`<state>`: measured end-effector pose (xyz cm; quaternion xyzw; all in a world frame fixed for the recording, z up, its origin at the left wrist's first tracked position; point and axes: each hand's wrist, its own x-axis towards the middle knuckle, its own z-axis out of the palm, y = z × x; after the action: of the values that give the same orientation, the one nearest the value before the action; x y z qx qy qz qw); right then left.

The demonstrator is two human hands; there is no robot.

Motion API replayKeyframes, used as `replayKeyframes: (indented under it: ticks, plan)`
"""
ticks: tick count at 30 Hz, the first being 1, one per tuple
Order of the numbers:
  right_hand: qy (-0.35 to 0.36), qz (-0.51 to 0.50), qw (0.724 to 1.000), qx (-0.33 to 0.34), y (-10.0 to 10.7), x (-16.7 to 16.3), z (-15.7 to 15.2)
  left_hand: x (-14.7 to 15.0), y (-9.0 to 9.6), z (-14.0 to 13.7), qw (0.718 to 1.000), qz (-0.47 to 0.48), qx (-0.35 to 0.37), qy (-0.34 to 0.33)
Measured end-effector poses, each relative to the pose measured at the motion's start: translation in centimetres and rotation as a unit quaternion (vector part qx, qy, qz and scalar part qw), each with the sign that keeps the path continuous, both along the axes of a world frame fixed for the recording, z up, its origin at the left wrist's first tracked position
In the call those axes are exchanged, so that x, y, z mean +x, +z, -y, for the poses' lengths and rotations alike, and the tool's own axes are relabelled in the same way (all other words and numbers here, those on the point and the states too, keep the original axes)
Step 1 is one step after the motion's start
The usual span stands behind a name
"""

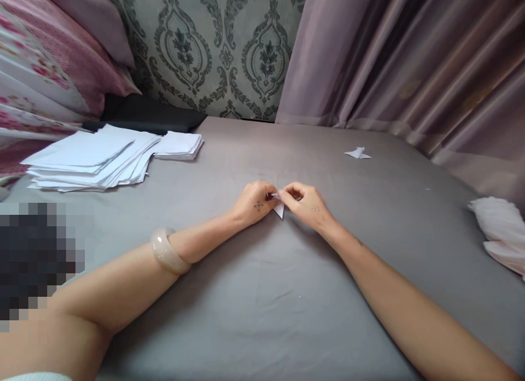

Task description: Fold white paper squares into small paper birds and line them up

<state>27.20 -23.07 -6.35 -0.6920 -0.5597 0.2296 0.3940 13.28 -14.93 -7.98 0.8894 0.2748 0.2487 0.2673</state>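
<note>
A small piece of folded white paper [279, 210] is pinched between my two hands, just above the grey sheet. Its pointed lower tip shows, while the upper part is mostly hidden by fingers. My left hand [257, 202] is closed on the paper's left side, thumb and forefinger together. On the other side, my right hand [305, 201] grips the upper edge with thumb and fingertips. A pale bangle [166, 252] circles my left forearm. Farther back on the right, a finished-looking folded paper figure [358, 153] with pointed wings rests apart from both hands.
Toward the back left lies a loose stack of large white sheets [90, 159], with a pile of smaller paper squares [179, 145] beside it. Behind them is a black flat item [151, 112]. Crumpled white cloth [498, 228] sits at the right edge; purple curtains [389, 53] hang behind.
</note>
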Motion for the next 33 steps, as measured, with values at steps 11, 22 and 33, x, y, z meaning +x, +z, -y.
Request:
replayKeyframes:
  ticks: [11, 22, 33]
  plan:
    - [-0.032, -0.063, 0.993, -0.091, 0.3, 0.7, 0.0, 0.0, 0.4, 0.2, 1.000, 0.011, -0.025, 0.000]
    - [-0.047, -0.255, 0.947, -0.189, 0.9, 1.1, -0.1, -0.2, 0.4, 0.2, 0.998, 0.015, -0.050, -0.018]
    - [-0.084, -0.274, 0.942, -0.176, 0.6, 1.1, -0.6, -0.1, 0.4, 0.4, 0.992, 0.046, -0.115, -0.008]
